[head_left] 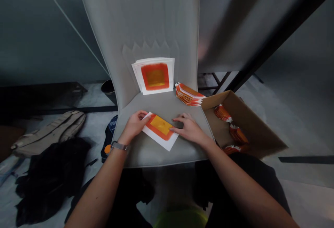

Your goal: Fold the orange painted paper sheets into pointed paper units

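A sheet of joss paper point(161, 128), white with an orange-red patch and gold foil, lies at a slant on the chair seat. Its far edge cuts through the gold, so it looks folded over there. My left hand point(135, 125) pinches its left corner between thumb and fingers. At the right end my right hand point(189, 128) has thumb and forefinger apart, the thumb tip touching the paper near the far edge. Against the backrest leans a stack of flat joss paper sheets point(156, 76). Folded joss papers point(189, 95) lie piled at the seat's right rear.
The grey chair point(146, 156) stands before my knees. Beside it on the right, a cardboard box point(257, 132) holds several bundles of folded papers point(238, 134). A beige bag point(52, 130) and black cloth point(53, 176) lie on the floor at left, near a dark bin point(109, 90).
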`<state>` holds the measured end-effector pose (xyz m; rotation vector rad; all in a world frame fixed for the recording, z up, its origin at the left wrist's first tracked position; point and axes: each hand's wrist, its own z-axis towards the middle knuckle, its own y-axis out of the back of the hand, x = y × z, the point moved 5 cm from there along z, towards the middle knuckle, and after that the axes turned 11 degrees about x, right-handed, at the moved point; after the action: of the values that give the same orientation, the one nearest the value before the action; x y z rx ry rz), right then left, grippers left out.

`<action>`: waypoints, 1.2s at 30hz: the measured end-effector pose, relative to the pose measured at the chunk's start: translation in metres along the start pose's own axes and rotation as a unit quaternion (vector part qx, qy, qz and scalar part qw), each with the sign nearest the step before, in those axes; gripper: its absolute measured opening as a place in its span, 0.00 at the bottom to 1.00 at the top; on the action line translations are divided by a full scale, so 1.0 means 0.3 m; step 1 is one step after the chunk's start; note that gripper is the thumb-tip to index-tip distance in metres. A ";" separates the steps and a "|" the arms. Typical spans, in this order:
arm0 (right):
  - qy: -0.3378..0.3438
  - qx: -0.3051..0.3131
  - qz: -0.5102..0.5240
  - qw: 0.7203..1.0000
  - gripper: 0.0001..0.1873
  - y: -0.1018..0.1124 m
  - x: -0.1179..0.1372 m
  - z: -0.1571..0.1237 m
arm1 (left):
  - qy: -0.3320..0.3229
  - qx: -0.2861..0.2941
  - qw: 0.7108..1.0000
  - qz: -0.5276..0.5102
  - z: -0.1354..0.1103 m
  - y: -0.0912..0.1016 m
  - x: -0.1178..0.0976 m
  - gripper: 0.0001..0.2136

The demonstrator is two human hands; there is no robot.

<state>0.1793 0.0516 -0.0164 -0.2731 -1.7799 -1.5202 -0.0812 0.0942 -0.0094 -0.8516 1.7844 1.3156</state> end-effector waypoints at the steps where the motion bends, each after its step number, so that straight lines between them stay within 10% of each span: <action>1: 0.000 -0.001 0.006 1.000 0.20 -0.005 0.005 0.006 | -0.003 -0.012 1.000 -0.012 -0.007 0.009 -0.003 0.13; 10: 0.000 0.067 0.269 0.961 0.10 -0.025 0.036 0.031 | -0.028 -0.101 0.987 0.125 -0.075 0.051 -0.039 0.18; 19: 0.026 0.016 0.111 0.993 0.13 -0.001 -0.015 0.043 | -0.198 0.043 0.886 0.416 -0.111 -0.132 -0.107 0.19; 36: 0.137 -0.016 -0.066 0.988 0.11 -0.054 0.080 -0.032 | -0.202 0.116 0.872 0.431 -0.208 -0.172 -0.085 0.23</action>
<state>0.1570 0.0313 -0.0126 0.0404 -1.5824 -1.5952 -0.0358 0.0230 0.0006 0.4226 1.9661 1.5930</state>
